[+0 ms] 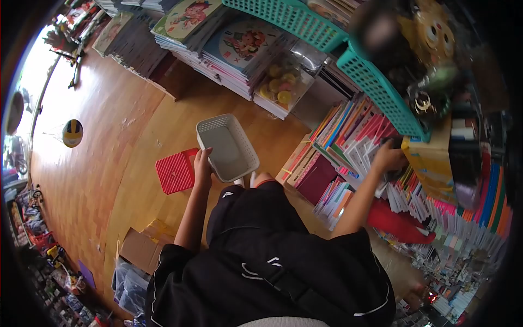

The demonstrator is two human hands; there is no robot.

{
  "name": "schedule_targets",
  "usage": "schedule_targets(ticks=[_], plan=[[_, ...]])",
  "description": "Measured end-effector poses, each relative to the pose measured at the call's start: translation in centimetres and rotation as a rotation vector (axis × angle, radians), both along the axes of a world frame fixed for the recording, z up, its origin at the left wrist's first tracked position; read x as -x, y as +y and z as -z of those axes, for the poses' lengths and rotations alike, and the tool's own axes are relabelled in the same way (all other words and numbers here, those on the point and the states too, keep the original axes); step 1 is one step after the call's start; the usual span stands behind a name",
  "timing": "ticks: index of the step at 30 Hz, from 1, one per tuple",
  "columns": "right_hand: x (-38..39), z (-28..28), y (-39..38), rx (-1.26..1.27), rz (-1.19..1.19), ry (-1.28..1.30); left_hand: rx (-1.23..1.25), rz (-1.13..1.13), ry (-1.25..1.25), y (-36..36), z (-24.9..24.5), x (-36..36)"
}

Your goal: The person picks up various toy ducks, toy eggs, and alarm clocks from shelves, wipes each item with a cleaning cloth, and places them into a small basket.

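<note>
My left hand (202, 163) grips the near left rim of a pale plastic basket (227, 143), its thumb over the edge. The basket hangs tilted above the floor and nothing shows inside it. Just left of it is a red ribbed plastic stool top (174, 171), partly behind my left hand. My right hand (389, 158) reaches out to the shelf on the right, fingers curled at a dark object beside a taped cardboard box (430, 166). What those fingers hold is hidden. Thin booklets (362, 155) stand fanned out left of that hand.
Turquoise baskets (376, 90) sit above the booklets, with a plush toy (436, 32) behind. Stacks of picture books (239, 43) line the far side. An open carton (143, 248) stands at lower left. A yellow and black ball (72, 133) is on the wooden floor (120, 147).
</note>
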State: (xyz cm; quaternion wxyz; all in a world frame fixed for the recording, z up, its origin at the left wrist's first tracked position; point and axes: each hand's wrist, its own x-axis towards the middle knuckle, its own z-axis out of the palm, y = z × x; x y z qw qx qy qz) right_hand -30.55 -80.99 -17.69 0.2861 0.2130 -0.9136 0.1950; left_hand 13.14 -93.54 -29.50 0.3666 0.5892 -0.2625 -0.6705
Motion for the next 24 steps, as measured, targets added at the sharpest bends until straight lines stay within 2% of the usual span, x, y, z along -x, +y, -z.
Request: schedule_targets(ticks=[1, 2, 3, 4, 5, 7, 8, 10, 13, 15, 18, 19, 21, 24], plan=[[-1.8, 0.0, -2.3, 0.137, -0.17, 0.01, 0.01, -0.054, 0.044, -0.7, 0.2, 0.0], [-4.6, 1.2, -6.3, 0.364, -0.544, 0.105, -0.015, -0.026, 0.044, -1.3, -0.2, -0.2], [-5.4, 5.9, -8.8, 0.137, -0.682, 0.126, -0.018, -0.041, 0.036, -1.9, 0.1, -0.1], [-8.4, 7.1, -11.4, 0.157, -1.116, -0.428, -0.036, -0.002, 0.008, -2.4, 0.6, 0.0], [-10.2, 8.7, -13.7, -0.063, -1.235, -0.39, -0.06, 0.038, -0.023, -2.7, 0.8, 0.1], [-11.2, 14.4, -18.3, -0.213, -1.207, -0.133, -0.048, 0.062, -0.016, -3.6, 0.4, 1.4], [-11.3, 16.3, -19.0, -0.197, -1.215, -0.151, -0.041, 0.085, -0.018, -4.1, 0.2, 1.9], [-11.3, 18.6, -19.5, -0.485, -0.967, -0.13, -0.038, 0.123, 0.032, -5.1, -0.2, 2.6], [-10.0, 20.1, -19.5, -0.495, -1.045, -0.223, -0.069, 0.153, 0.105, -6.1, -1.3, 3.6], [-9.6, 20.3, -19.3, -0.403, -1.067, -0.172, -0.065, 0.166, 0.135, -6.4, -1.9, 3.8], [-9.5, 19.1, -19.2, -0.572, -0.865, -0.576, -0.068, 0.217, 0.148, -7.3, -1.8, 3.4], [-9.5, 19.2, -19.2, -0.573, -0.86, -0.575, -0.081, 0.235, 0.131, -7.5, -1.5, 3.3], [-9.7, 19.4, -18.8, -0.226, -1.069, -0.345, -0.109, 0.264, 0.128, -8.4, -1.1, 3.1], [-10.0, 23.0, -19.9, -0.16, -0.928, -0.407, -0.172, 0.297, 0.1, -9.0, 0.2, 2.7]])
